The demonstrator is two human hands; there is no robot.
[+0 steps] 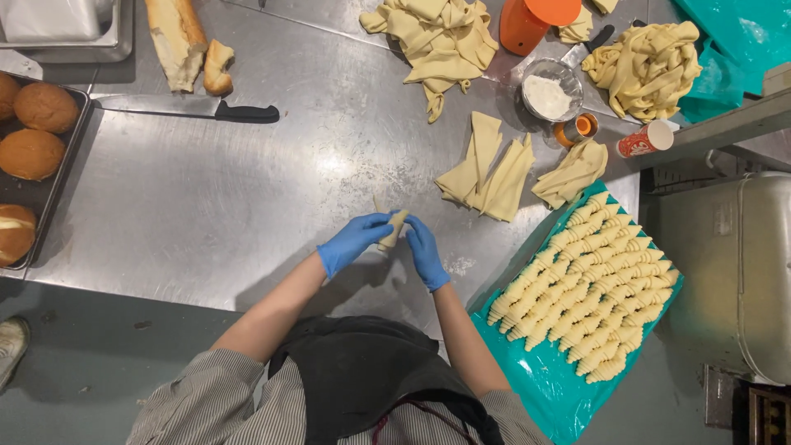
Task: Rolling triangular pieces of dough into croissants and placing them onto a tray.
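Both gloved hands meet over the steel tabletop (247,198), and each grip is closed on one small dough roll (394,229): the left hand (354,241) pinches its near end, the right hand (424,250) covers the far side, so the fingers hide most of the roll and how tightly it is wound is hard to tell. The roll sits just above the tabletop near its front edge; whether it touches the steel cannot be made out. To the right, rows of shaped rolls (589,284) lie on a teal sheet (552,387) whose lower corner runs out of view. Beyond the hands lie cut dough triangles (488,169), and farther back heaps of dough strips (441,41), one partly cut off by the top edge. A bowl of flour (549,93) stands between the heaps, beside an orange container (535,21) cropped at the top. A knife (185,107) lies at left near a broken loaf (177,37), and a tray of buns (33,148) is cut off by the left edge.
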